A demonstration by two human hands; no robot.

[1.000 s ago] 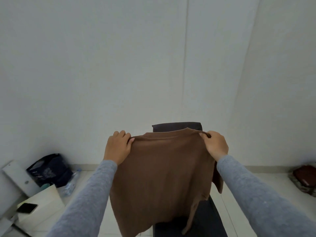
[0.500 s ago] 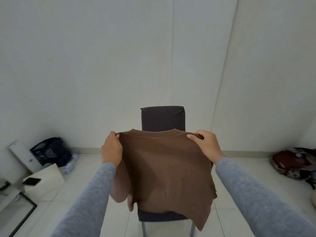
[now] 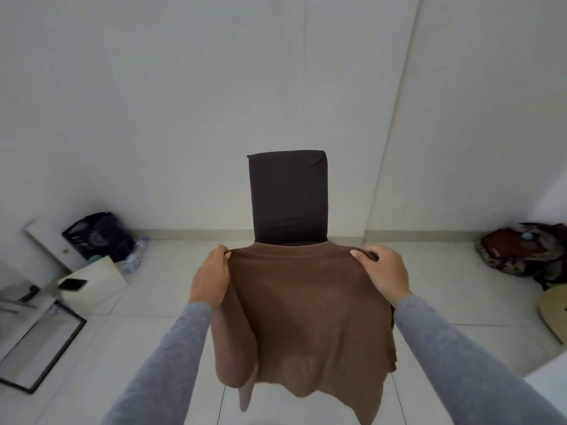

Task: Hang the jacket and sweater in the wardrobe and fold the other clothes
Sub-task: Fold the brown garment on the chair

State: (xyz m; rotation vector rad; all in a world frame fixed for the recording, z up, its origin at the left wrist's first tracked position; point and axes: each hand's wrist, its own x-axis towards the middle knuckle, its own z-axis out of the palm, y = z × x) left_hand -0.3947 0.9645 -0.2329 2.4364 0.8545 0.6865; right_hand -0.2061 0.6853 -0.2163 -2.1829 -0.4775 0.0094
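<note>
A brown top [image 3: 306,311] hangs spread out in front of me, held up by its two shoulders. My left hand [image 3: 210,280] pinches the left shoulder and my right hand [image 3: 385,276] grips the right shoulder. The cloth hangs over the seat of a dark chair [image 3: 288,197], whose backrest rises behind the collar. The lower hem is bunched and swings loose, with one sleeve folded behind on the left. The chair's seat is hidden by the top.
A dark bag [image 3: 98,237] and a plastic bottle [image 3: 135,256] lie by the left wall, next to a white box with a phone [image 3: 72,284] on it. A framed pane [image 3: 33,351] lies on the floor. Red and patterned bags [image 3: 521,253] sit at the right.
The view has tilted down and the chair's backrest has come fully into sight. Both hands have lowered the brown top toward the chair, and its hem has swung.
</note>
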